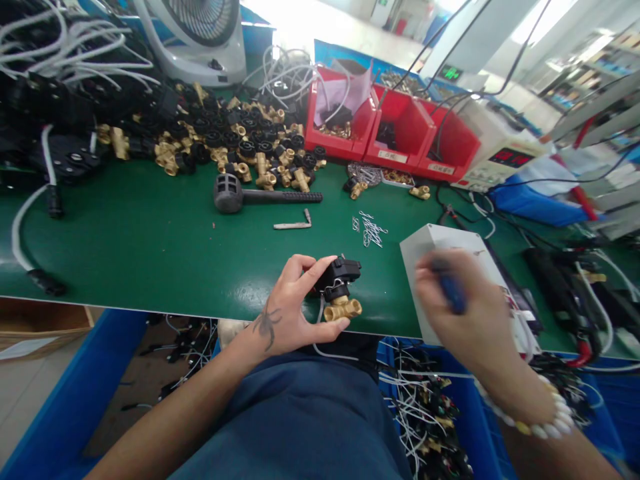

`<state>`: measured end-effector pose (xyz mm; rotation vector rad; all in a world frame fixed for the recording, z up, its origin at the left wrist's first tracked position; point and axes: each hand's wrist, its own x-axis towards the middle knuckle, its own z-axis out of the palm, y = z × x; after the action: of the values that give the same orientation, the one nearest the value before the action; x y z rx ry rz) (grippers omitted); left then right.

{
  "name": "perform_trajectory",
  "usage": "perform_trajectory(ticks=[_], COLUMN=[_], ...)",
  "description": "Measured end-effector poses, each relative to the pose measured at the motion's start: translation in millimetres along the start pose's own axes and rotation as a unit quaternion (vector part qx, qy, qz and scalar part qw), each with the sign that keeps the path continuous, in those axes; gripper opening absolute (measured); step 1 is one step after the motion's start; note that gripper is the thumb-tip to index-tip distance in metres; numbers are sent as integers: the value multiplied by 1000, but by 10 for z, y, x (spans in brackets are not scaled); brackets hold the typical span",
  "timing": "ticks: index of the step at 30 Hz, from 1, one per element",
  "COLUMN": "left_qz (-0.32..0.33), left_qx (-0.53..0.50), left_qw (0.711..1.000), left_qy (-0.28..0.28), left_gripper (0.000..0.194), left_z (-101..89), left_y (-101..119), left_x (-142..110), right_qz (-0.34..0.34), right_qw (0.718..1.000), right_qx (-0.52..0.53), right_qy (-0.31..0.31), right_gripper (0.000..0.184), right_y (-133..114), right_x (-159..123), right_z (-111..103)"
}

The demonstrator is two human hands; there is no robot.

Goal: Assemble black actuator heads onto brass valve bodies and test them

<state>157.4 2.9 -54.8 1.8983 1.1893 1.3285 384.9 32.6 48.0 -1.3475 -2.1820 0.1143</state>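
Note:
My left hand (293,310) is closed round a motorised valve, its thumb under the brass body (343,311) and its fingers on the black actuator (344,269). A wire clip shows at the neck between them, and a grey cable hangs from the valve over the table edge. On the right, my right hand (465,307) is smeared by motion above a grey box (425,253). Its fingers are wrapped round a dark blue, handle-like object (453,290), too blurred to name. Several wire clips (371,230) lie beyond the valve on the green table (175,233).
A black mallet (270,195) and a small bent metal tool (294,225) lie mid-table. Behind are piled brass valve bodies (265,163), red bins (400,133), a fan (200,33) and a power supply (505,157). Blue crates (55,407) stand below the front edge.

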Motion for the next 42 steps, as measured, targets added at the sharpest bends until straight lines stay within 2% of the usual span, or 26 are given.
perform_trajectory(ticks=[2, 3, 5, 7, 8, 9, 10, 12, 13, 14, 15, 18, 19, 20, 21, 23, 24, 26, 29, 30, 31, 35, 37, 40, 41, 42], left_qz=[-4, -6, -3, 3, 4, 3, 1, -1, -1, 2, 5, 10, 8, 5, 2, -3, -5, -2, 0, -1, -2, 2, 7, 12, 12, 12], left_qx=[-4, -5, -6, -4, -2, -1, 0, 2, 2, 1, -1, -4, -4, -2, 0, 2, 1, 0, 3, 3, 2, 8, 7, 3, 3, 5], left_qw=[1000, 1000, 1000, 1000, 1000, 1000, 1000, 1000, 1000, 1000, 1000, 1000, 1000, 1000, 1000, 1000, 1000, 1000, 1000, 1000, 1000, 1000, 1000, 1000, 1000, 1000], left_qy=[-1, -2, -2, -2, -2, -3, -6, -9, -8, -6, -3, -1, -2, -5, -8, -8, -7, -4, -6, -6, -8, -10, -8, -5, -4, -3], left_gripper=[76, 75, 75, 75, 76, 76, 76, 76, 77, 77, 76, 76, 76, 76, 77, 76, 76, 76, 77, 77, 77, 77, 77, 77, 77, 77], left_z=[-1, -1, 0, 2, 2, 2, 2, 2, 3, 4, 4, 2, -1, -5, -8, -12, -11, -6, 0, 0, -1, -2, 5, 14, 13, 10], left_y=[1, 4, 9, 13, 13, 12, 11, 5, 2, -1, -2, 0, 3, 7, 11, 18, 20, 21, 18, 17, 16, 17, 14, 8, 8, 12], left_x=[2, 3, 5, 5, 4, 3, 1, -1, -1, -1, 0, 3, 3, 3, 2, -2, -4, -7, -3, 0, 3, 8, 4, -5, -6, -5], right_qz=[-68, -85, -77, -32, -14, -9, -19, -68, -88, -94, -86, -15, -3, -3, -16, -61, -74, -65, -7, 1, -5, -83, -67, 0, 6, 5], right_qw=[983, 976, 989, 998, 996, 996, 999, 990, 980, 977, 983, 998, 996, 997, 999, 986, 977, 984, 997, 994, 995, 982, 989, 998, 996, 998], right_qx=[-68, -89, -83, -35, -14, -9, -20, -67, -89, -98, -90, -7, 10, 4, -18, -88, -115, -109, -17, 0, -5, -94, -76, -9, 0, -6], right_qy=[-158, -181, -98, 50, 88, 84, 40, -108, -156, -165, -137, 55, 87, 77, 27, -125, -166, -122, 81, 109, 98, -143, -110, 68, 87, 66], right_gripper=[14, 16, 14, 10, 9, 9, 9, 15, 17, 18, 17, 10, 10, 9, 9, 14, 17, 17, 9, 8, 7, 18, 17, 9, 8, 7], right_y=[18, 20, 1, -33, -49, -59, -63, -60, -58, -57, -60, -70, -68, -62, -52, -31, -24, -28, -56, -61, -62, -56, -68, -78, -69, -54], right_x=[-4, 1, 14, 16, 11, 3, -5, -12, -10, -5, 1, 6, 1, -6, -11, -14, -11, -4, -23, -37, -51, -58, -36, -36, -49, -65], right_z=[24, 22, 0, -20, -21, -15, -4, 16, 19, 16, 8, -14, -12, -6, 2, 12, 8, -13, -22, -8, 12, 60, 25, -22, -13, 10])
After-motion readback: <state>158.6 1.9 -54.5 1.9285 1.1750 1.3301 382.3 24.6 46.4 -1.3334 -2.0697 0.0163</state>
